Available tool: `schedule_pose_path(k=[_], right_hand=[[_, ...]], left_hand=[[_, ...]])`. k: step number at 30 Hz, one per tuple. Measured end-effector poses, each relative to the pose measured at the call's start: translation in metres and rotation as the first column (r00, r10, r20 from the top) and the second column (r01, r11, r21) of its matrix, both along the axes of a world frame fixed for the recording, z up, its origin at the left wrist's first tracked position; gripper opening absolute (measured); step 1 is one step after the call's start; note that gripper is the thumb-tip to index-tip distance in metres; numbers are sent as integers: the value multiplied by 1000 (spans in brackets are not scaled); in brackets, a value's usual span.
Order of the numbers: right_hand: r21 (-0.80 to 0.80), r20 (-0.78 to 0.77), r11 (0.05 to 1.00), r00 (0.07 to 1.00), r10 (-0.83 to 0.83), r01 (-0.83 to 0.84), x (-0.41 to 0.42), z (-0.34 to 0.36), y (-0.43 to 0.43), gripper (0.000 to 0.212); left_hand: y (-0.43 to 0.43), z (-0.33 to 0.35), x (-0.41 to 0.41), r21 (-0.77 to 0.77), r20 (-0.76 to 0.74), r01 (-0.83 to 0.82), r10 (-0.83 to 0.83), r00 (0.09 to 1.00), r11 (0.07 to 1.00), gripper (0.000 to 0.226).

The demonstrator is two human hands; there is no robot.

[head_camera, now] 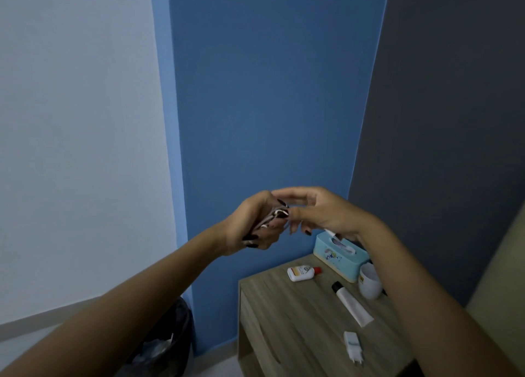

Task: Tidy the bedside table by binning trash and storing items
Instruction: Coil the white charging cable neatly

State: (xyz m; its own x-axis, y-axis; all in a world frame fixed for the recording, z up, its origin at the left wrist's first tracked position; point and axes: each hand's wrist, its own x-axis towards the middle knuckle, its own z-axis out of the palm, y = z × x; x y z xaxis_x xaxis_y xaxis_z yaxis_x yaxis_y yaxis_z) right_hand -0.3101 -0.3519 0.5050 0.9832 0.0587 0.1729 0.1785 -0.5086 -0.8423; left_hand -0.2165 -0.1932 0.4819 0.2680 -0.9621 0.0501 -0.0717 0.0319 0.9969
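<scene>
Fingers of the left hand (247,229) curl round a crumpled, glossy wrapper (273,216) (brown, white-streaked) above the wood-grain worktop (298,320); fingers of the right hand (322,212) spread loosely beside it.

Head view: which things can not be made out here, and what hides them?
Dark patterned thing in the left hand: fingers cover most; what it is, unclear.
Right hand: whether it pinches that thing, unclear.
Tissue box: right wrist hides its far end.
Cup: right forearm covers one side.
Bin: dark, partly behind the left forearm.
</scene>
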Motion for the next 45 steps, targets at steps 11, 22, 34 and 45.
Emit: schedule_pose_path(k=[11, 22, 34, 45], right_hand=[[-47, 181, 963, 950, -253, 265, 13, -12, -4, 29], [-421, 208, 833, 932, -298, 360, 9, -3, -39, 12], [169, 168, 826, 810, -562, 538, 34, -41, 6, 22], [743, -196, 599, 952, -234, 300, 22, -29, 6, 18]], left_hand=[[-3, -2, 11, -155, 224, -303, 333, 916, 940, 40], [2, -13, 24, -75, 226, -318, 327, 918, 945, 40], [-8, -16, 19, -121, -186, -260, 236, 954, 958, 43], [0, -7, 23, -199, 281, -444, 485, 828, 874, 40]])
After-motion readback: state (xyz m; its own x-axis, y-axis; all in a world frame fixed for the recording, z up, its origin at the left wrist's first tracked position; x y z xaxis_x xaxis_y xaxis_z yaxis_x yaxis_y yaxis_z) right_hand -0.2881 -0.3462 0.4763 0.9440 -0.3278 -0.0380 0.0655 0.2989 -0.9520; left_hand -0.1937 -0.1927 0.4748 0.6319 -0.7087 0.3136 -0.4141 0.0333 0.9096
